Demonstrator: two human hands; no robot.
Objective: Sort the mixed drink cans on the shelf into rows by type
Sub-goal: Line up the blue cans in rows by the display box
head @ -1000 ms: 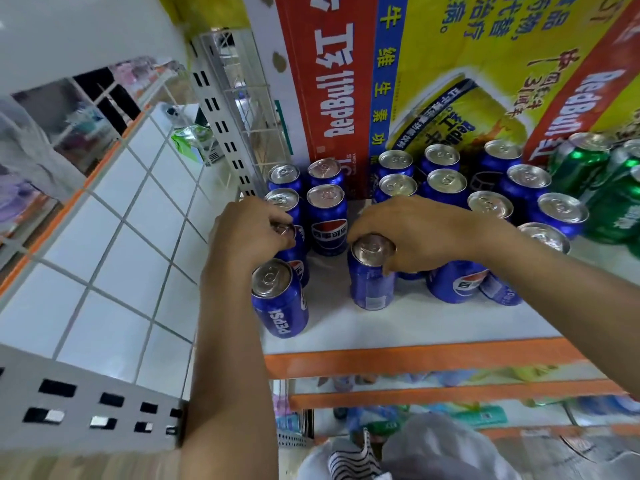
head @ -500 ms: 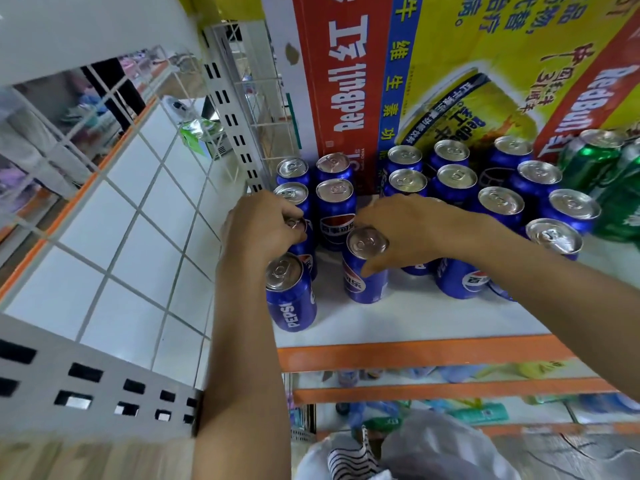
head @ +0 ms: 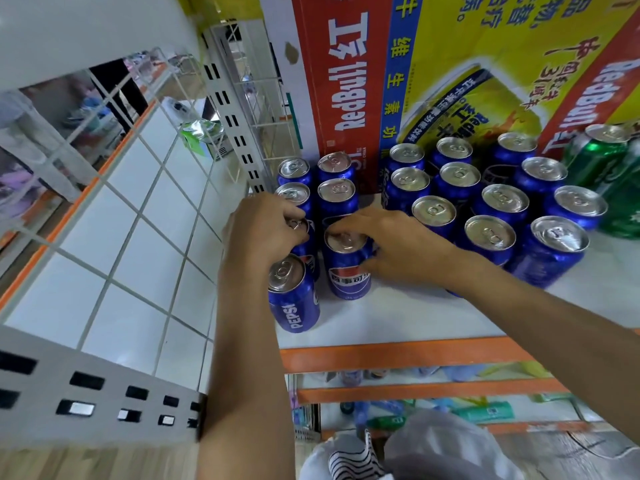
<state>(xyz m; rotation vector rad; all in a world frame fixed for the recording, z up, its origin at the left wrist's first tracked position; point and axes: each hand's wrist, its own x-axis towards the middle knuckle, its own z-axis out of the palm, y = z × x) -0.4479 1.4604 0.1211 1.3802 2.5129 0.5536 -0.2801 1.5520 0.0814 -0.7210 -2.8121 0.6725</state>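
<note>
on the shelf (head: 398, 317), the second-column pepsi can (head: 348, 271) is grasped at its top by curled fingers (head: 356, 220) of the right hand (head: 398, 249), the neighbour can (head: 300, 226) by the left hand (head: 261, 233), and both should be slid back upright.

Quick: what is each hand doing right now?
Left hand: grips the top of a blue can in the leftmost row.
Right hand: grips the neighbouring Pepsi can, fingers over its lid.
</note>
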